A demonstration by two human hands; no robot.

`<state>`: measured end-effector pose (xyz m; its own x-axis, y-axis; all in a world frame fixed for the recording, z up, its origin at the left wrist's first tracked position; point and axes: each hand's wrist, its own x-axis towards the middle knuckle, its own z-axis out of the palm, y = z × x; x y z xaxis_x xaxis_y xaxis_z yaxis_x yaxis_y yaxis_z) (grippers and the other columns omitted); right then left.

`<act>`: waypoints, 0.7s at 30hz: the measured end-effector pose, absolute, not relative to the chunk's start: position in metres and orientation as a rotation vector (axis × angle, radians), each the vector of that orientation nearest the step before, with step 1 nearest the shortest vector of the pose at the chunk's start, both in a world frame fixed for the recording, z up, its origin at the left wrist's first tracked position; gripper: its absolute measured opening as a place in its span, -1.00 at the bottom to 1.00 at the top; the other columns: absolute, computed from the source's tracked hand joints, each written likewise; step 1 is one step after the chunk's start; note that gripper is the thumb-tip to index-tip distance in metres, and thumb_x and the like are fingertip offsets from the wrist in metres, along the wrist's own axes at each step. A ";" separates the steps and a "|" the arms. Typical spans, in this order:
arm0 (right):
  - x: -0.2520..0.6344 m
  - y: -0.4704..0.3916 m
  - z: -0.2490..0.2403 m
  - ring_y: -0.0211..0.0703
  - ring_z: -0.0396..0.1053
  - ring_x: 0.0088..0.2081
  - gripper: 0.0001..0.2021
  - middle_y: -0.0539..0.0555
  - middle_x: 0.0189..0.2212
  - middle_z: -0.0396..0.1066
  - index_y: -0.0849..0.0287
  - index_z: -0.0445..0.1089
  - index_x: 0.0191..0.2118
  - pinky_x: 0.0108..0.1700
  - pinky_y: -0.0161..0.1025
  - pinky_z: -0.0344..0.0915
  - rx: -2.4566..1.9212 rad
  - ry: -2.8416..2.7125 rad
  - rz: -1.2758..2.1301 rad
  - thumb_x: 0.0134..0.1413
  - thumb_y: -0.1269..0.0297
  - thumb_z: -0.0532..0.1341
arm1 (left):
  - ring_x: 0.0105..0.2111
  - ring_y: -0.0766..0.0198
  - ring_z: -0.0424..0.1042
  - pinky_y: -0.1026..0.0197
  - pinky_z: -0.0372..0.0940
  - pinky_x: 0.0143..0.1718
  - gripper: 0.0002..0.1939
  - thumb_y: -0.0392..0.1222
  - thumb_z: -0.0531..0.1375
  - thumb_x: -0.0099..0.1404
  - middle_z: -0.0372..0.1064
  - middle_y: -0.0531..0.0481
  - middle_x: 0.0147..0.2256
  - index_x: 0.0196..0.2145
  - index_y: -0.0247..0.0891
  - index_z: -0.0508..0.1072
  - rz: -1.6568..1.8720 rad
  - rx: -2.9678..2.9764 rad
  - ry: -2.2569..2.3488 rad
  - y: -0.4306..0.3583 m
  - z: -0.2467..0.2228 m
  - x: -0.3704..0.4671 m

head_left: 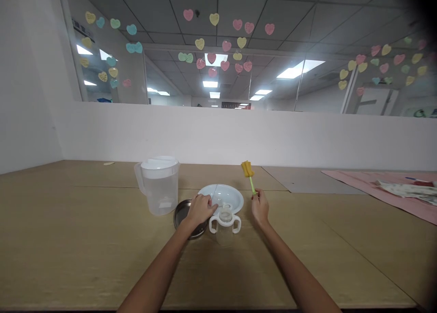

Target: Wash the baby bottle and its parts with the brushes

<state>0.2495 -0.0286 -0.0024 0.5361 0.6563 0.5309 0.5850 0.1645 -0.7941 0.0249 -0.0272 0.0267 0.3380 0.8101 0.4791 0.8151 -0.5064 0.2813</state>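
My right hand (260, 206) is closed round the green handle of a sponge bottle brush (247, 169), its yellow sponge head pointing up. Over the left rim of a white plate (238, 199) is my left hand (201, 208), its fingers curled and thumb pointing right. Something clear lies by its fingertips on the plate, but I cannot make out whether the hand grips it. A clear baby bottle (225, 233) with a white two-handled ring stands upright and uncapped in front of the plate. Partly beneath my left wrist sits a round metal dish (180, 213).
A translucent lidded pitcher (163, 190) stands left of the dish. A small flat wooden piece (109, 163) lies near the back wall. At the far right, a pink cloth (358, 185) bears fabric and a blue pen. Heart-shaped notes dot the glass above the white wall.
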 end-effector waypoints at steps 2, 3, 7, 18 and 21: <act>0.246 -0.035 0.001 -0.16 0.25 -0.45 -0.66 0.05 -0.49 0.32 0.23 0.29 -0.22 -0.44 -0.33 0.05 -1.531 -1.166 0.027 -0.03 0.26 -0.13 | -0.33 0.17 0.30 0.18 0.11 -0.25 -0.86 -0.16 0.09 0.06 0.34 -0.05 -0.44 -0.46 -0.27 0.36 -0.988 -2.564 -1.564 -0.028 0.026 0.026; 0.244 -0.037 0.002 -0.16 0.25 -0.45 -0.67 0.05 -0.49 0.33 0.22 0.29 -0.23 -0.44 -0.33 0.04 -1.543 -1.197 0.003 -0.03 0.25 -0.12 | -0.32 0.19 0.30 0.19 0.11 -0.25 -0.88 -0.19 0.09 0.05 0.34 -0.04 -0.43 -0.44 -0.27 0.36 -1.051 -2.557 -1.570 -0.028 0.025 0.027; 0.238 -0.045 0.006 -0.19 0.25 -0.47 -0.69 0.02 -0.51 0.35 0.18 0.32 -0.26 -0.44 -0.35 0.02 -1.534 -1.359 -0.109 -0.03 0.28 -0.10 | -0.33 0.26 0.31 0.23 0.15 -0.25 -0.90 -0.25 0.06 0.06 0.33 0.03 -0.40 -0.41 -0.24 0.32 -1.476 -2.520 -1.580 -0.028 0.023 0.027; 0.236 -0.049 0.003 -0.26 0.24 -0.50 -0.72 0.02 -0.56 0.36 0.20 0.37 -0.44 -0.47 -0.38 -0.03 -1.571 -1.601 -0.321 -0.06 0.32 -0.08 | -0.52 0.37 0.36 0.29 0.27 -0.42 -0.57 -0.19 0.18 -0.05 0.27 0.09 -0.46 -0.18 -0.27 0.20 -2.703 -2.353 -1.488 -0.015 0.013 0.030; 0.238 -0.048 0.002 -0.27 0.22 -0.52 -0.71 0.03 -0.57 0.35 0.21 0.38 -0.46 -0.47 -0.38 -0.02 -1.550 -1.622 -0.352 -0.06 0.32 -0.08 | -0.51 0.36 0.36 0.28 0.27 -0.41 -0.69 -0.14 0.18 -0.03 0.30 0.04 -0.48 -0.30 -0.31 0.29 -2.689 -2.394 -1.505 -0.014 0.012 0.030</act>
<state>0.2376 -0.0480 0.0017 0.1215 0.6833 0.7199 0.9201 0.1945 -0.3399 0.0303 -0.0139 0.0122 -0.0754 0.8832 0.4629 -0.0672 -0.4677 0.8813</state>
